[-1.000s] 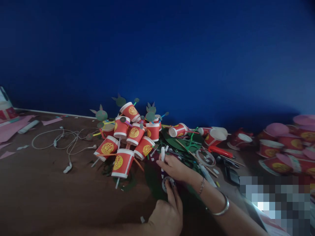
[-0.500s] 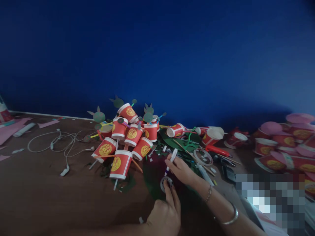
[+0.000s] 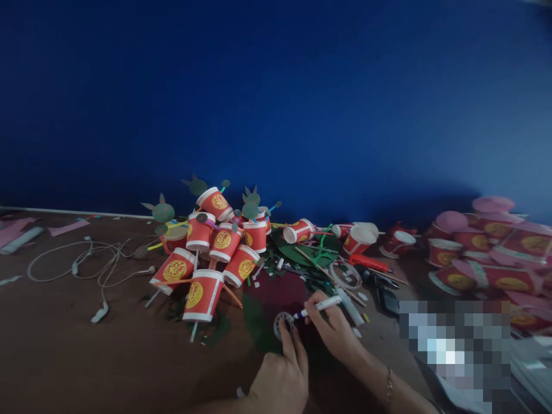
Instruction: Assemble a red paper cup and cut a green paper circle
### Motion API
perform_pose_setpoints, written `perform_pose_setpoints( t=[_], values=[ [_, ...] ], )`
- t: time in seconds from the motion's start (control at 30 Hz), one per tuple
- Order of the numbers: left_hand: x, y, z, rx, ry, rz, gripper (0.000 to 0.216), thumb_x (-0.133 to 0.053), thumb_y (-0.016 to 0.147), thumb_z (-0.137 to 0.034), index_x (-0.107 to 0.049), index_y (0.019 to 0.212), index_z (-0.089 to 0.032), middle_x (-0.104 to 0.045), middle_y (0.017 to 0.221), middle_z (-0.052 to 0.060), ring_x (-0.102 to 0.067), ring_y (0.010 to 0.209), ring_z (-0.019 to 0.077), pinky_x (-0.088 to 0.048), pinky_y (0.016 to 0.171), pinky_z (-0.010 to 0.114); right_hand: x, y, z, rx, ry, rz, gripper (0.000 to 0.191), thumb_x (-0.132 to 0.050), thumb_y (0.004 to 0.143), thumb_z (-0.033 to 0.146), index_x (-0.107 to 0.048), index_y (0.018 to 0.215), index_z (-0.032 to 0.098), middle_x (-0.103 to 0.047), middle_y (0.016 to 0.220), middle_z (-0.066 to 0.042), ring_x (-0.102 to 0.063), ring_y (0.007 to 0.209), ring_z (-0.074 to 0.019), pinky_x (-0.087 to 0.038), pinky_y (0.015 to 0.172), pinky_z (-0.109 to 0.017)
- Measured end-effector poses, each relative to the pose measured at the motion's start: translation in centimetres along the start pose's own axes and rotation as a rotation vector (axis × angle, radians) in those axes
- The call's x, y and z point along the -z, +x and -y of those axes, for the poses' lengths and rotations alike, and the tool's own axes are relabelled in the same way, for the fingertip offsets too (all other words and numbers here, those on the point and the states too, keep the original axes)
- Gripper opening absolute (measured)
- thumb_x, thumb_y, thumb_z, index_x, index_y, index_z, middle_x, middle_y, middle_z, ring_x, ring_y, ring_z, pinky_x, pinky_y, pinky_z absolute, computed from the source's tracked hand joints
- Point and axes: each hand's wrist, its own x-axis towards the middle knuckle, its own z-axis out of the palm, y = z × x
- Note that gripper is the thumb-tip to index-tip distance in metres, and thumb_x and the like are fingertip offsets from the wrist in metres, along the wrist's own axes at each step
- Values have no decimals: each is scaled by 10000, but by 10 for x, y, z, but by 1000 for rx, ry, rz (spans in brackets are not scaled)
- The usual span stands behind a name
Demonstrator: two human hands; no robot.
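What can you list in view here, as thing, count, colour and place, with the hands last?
Marker: one, white and purple, in the right hand
Disc: one, pale grey, under the left fingertips
Sheets: seemingly two, dark red and green, around the disc
Cups: over ten, red with yellow emblems, mid-table and right
Animal-head cutouts: three, greyish, at the cup pile's top
Earphones: one set, white, left
Pink paper: several pieces, left and right
Red tool: one, right of centre
Sticks: at least two, tan, near the right hand
Table: one, brown, below
Wall: one, blue, behind
Pixelated patch: lower right, unreadable
Bracelet: one, silvery, right wrist
Hands: two, left and right, lower centre
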Motion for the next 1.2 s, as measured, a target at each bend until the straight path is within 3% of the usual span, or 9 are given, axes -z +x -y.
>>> perform_pose_setpoints(
  t=[0.17, 0.57, 0.73, 0.83, 0.93, 1.0, 1.1, 1.2],
  values=[
    [5, 0, 5, -6, -3, -16, 410, -449, 839, -168, -551, 1226, -83, -576, 1133, 309, -542, 399, 101, -431, 380, 203, -2, -20, -2, 20, 0, -34, 308, -388, 921, 408, -494, 716, 203, -541, 679, -13, -507, 661, -166, -394, 627, -280],
    [-15, 1, -5, -27, -1, 58, 473, -493, 802, -133, -508, 1270, -72, -520, 1174, 359, -559, 398, 116, -440, 368, 212, -5, -48, -3, 4, 18, -62, 294, -396, 920, 396, -508, 724, 206, -553, 694, -15, -522, 666, -167, -404, 627, -274],
    [-11, 1, -3, -23, -7, 126, 520, -506, 786, -100, -473, 1304, -84, -487, 1205, 370, -580, 418, 129, -444, 369, 214, 7, -43, -1, -18, 171, -36, 238, -357, 934, 348, -542, 981, 206, -629, 694, -25, -598, 672, -180, -451, 680, -292],
    [-8, 3, -2, -12, -19, 154, 537, -502, 780, -84, -457, 1315, -79, -476, 1211, 378, -595, 432, 142, -452, 375, 222, 15, -35, 5, 109, 46, 1, 175, -413, 881, 232, -532, 1005, 201, -646, 882, -74, -602, 833, -203, -447, 784, -328],
    [-4, 5, 0, -15, -24, 163, 539, -501, 780, -75, -449, 1317, -67, -482, 1200, 383, -607, 449, 142, -459, 394, 213, 15, -27, 13, 300, -123, 127, 366, -485, 755, 114, -482, 1115, 184, -582, 1091, -111, -529, 1024, -229, -394, 901, -376],
    [-1, 6, 1, -11, -33, 173, 531, -499, 780, -68, -455, 1309, -62, -497, 1188, 376, -613, 457, 141, -461, 402, 205, 10, -22, 17, 368, -172, 174, 380, -495, 730, 92, -466, 1100, 176, -557, 1151, -121, -500, 1066, -232, -372, 922, -388],
    [4, 7, 1, 4, -81, 215, 525, -480, 786, -52, -458, 1309, -71, -513, 1188, 354, -628, 483, 156, -476, 417, 217, 0, -15, 15, 438, -189, 201, 293, -487, 743, 85, -463, 1019, 178, -559, 1153, -122, -507, 1045, -230, -368, 898, -388],
    [14, 10, 6, 19, -169, 301, 537, -440, 793, -30, -433, 1329, -68, -494, 1228, 335, -653, 547, 189, -500, 447, 248, -8, -11, 8, 471, -170, 181, 336, -488, 728, 64, -449, 1039, 183, -588, 1044, -94, -538, 955, -214, -376, 852, -375]
  ],
)
